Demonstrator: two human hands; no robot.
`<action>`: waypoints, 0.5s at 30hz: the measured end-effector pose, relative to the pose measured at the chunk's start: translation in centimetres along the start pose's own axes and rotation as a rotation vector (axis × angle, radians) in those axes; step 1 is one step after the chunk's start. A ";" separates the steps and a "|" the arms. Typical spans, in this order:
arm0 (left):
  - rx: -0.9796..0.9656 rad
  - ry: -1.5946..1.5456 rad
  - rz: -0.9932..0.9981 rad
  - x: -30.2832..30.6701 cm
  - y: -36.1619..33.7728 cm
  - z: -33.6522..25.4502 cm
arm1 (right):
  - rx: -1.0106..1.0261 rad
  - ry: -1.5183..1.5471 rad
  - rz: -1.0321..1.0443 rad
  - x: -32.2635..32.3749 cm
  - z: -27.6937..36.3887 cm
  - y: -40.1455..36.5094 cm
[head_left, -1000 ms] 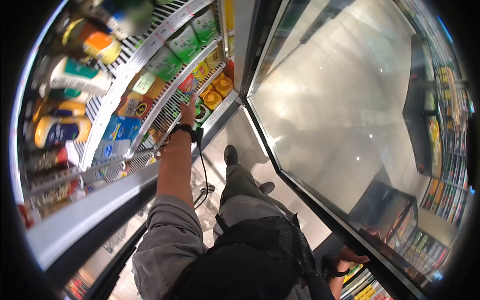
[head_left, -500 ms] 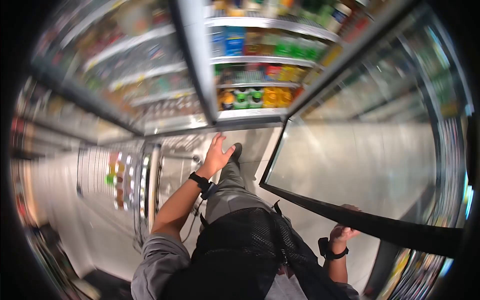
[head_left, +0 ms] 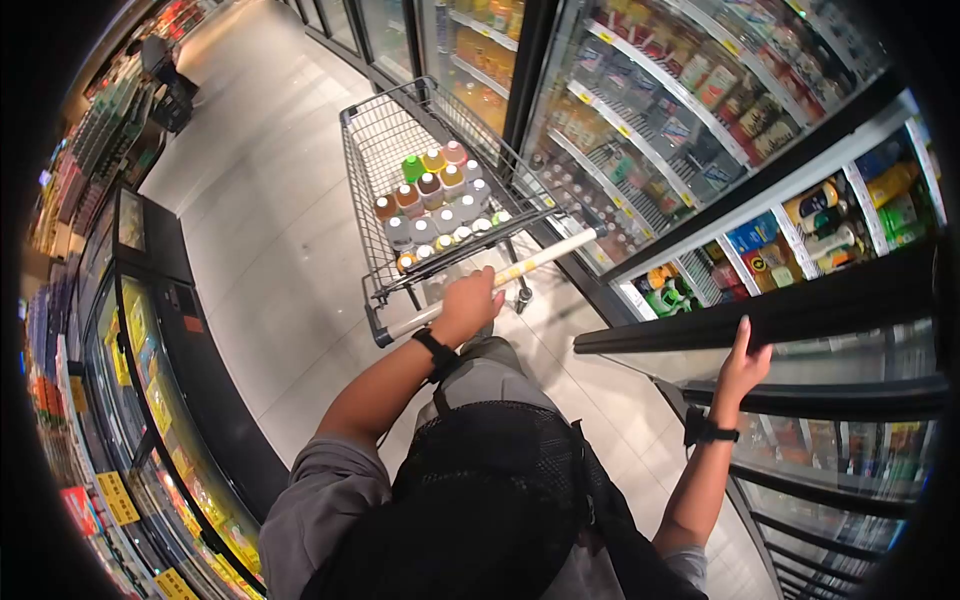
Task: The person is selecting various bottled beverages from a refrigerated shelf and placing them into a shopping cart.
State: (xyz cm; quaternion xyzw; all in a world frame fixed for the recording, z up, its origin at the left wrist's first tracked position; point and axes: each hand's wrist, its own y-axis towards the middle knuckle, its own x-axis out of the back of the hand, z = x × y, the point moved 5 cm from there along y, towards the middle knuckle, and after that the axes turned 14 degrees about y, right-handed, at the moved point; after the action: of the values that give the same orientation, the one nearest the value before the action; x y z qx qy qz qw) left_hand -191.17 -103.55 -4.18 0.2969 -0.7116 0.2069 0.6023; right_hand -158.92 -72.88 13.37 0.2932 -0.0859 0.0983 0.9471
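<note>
Two hands are busy: the left hand (head_left: pixel 466 303) clenches the pale handle bar (head_left: pixel 500 279) of the wire shopping cart (head_left: pixel 385 150); right of that cart, the right hand (head_left: pixel 742 365) presses open-fingered against the black-framed glass cooler door (head_left: pixel 780 315).

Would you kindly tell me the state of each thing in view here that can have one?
left hand: closed around the cart handle.
right hand: open, fingers flat against the fridge door's edge.
fridge door: partly open.
neighbouring fridge doors: appear shut.
shopping cart: upright, partly loaded.
bottles: upright, capped, inside the cart.
</note>
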 end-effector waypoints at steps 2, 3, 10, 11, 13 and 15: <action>0.025 -0.010 0.079 0.5 0.9 0.0 | 0.017 0.045 0.006 -3.2 -0.5 3.5; 0.032 -0.032 0.165 0.6 1.0 0.6 | 0.014 0.042 0.004 -4.5 -0.7 4.8; -0.072 -0.323 0.466 -1.2 3.6 3.3 | -0.034 -0.212 -0.133 -8.1 -8.6 15.2; -0.064 -0.456 0.593 -1.9 4.0 3.6 | 0.028 -0.227 -0.170 -8.4 -8.8 15.8; -0.089 -0.383 0.651 0.4 4.7 3.4 | 0.020 -0.238 -0.170 -8.8 -9.4 17.0; -0.169 -0.520 0.393 2.4 5.4 3.2 | 0.039 -0.298 -0.186 -9.0 -10.4 17.9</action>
State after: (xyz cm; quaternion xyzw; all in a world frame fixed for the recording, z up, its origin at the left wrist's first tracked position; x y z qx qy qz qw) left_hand -197.34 -102.07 -2.05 0.1460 -0.8997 0.1767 0.3715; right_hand -170.75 -53.67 12.61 0.3294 -0.1961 -0.0329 0.9230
